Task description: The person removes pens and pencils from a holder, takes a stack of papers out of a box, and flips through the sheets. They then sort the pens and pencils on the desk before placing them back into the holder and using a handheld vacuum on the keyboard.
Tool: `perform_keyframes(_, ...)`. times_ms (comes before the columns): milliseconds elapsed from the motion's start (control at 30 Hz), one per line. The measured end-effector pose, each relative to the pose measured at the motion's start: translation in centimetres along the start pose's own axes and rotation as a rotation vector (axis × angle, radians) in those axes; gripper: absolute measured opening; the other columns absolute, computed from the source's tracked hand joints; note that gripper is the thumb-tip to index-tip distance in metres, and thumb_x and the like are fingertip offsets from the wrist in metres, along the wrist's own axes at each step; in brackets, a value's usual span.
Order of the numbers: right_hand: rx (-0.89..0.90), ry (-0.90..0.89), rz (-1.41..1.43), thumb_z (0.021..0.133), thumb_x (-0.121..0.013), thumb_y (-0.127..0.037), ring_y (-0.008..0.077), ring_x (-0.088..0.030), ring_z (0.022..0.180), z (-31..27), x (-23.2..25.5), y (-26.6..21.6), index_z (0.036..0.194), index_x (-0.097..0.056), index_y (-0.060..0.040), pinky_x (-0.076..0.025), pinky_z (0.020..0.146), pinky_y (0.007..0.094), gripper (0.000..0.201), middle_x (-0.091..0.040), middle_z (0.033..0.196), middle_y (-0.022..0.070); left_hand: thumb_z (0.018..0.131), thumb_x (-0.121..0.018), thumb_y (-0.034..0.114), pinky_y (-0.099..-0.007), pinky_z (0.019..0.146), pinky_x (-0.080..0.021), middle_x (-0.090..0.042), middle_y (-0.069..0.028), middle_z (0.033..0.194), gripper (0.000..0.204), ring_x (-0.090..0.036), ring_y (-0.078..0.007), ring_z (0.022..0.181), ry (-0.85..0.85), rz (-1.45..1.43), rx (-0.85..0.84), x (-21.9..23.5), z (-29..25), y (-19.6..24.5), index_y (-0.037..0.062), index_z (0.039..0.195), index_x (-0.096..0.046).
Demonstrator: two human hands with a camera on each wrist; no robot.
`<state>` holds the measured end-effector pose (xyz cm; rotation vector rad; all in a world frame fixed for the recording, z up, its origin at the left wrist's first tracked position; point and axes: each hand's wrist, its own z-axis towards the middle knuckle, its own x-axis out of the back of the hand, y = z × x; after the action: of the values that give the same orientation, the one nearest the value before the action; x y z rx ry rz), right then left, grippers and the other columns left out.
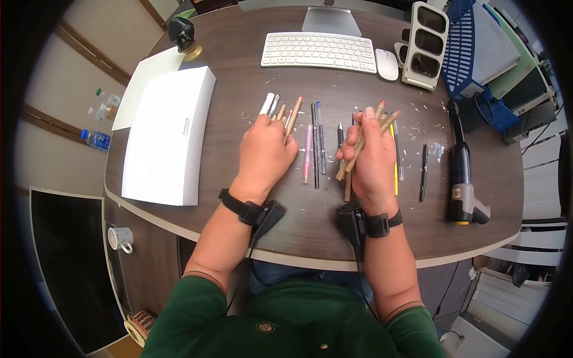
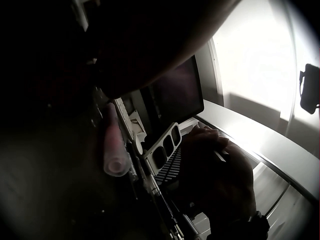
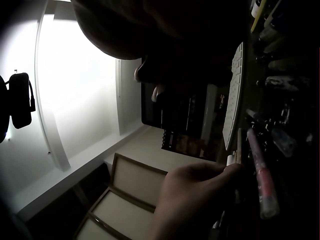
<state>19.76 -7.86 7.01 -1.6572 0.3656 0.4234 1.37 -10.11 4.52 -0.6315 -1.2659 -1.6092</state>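
Observation:
My right hand (image 1: 377,161) grips a couple of wooden pencils (image 1: 357,156) slantwise, their reddish ends standing out past the thumb. Over a row of pens on the desk, my left hand (image 1: 262,152) pinches a wooden pencil (image 1: 294,114) near its lower end; its fingertips are largely hidden from above. A white marker (image 1: 267,104) and a silver pen (image 1: 274,106) show beyond the left knuckles. Between the hands lie a pink clear-ended pen (image 1: 307,155), a black pencil (image 1: 315,149) and a blue pen (image 1: 321,140). A yellow pencil (image 1: 394,156) is partly behind the right hand.
White scraps dot the brown desk (image 1: 286,227). A white box (image 1: 167,137) sits left; a keyboard (image 1: 318,51) and mouse (image 1: 387,64) lie behind. On the right are a black pen (image 1: 424,173), a handheld vacuum (image 1: 462,179), a phone-like holder (image 1: 426,45) and a blue rack (image 1: 459,53).

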Motion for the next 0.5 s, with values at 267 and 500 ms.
perform_keyframes(267,-0.070,-0.017,-0.070,0.108,-0.053,-0.033,0.0066,-0.050,0.052,-0.4,-0.4,0.2,0.108,-0.055,-0.0001,-0.049,0.048,0.0254,0.033,-0.053,0.073,-0.0007,0.080,-0.078,0.013,-0.0350,0.065,-0.055,-0.070,-0.0140,0.081,0.018,-0.069,-0.0236,0.069,0.030,-0.187,0.081,0.0,0.3,-0.9,-0.0026,0.087,-0.072)
perform_keyframes(500,-0.116,-0.098,-0.196,0.104,-0.064,-0.031,0.0029,-0.039,0.049,-1.1,-1.0,-0.4,0.103,-0.057,-0.0088,-0.034,0.043,0.0235,0.023,-0.051,0.074,-0.0037,0.085,-0.080,0.008,-0.0214,0.059,-0.051,-0.070,-0.0012,0.077,0.015,-0.062,-0.0034,0.066,-0.302,-1.011,0.214,1.6,-0.9,1.9,-0.0032,0.093,-0.074)
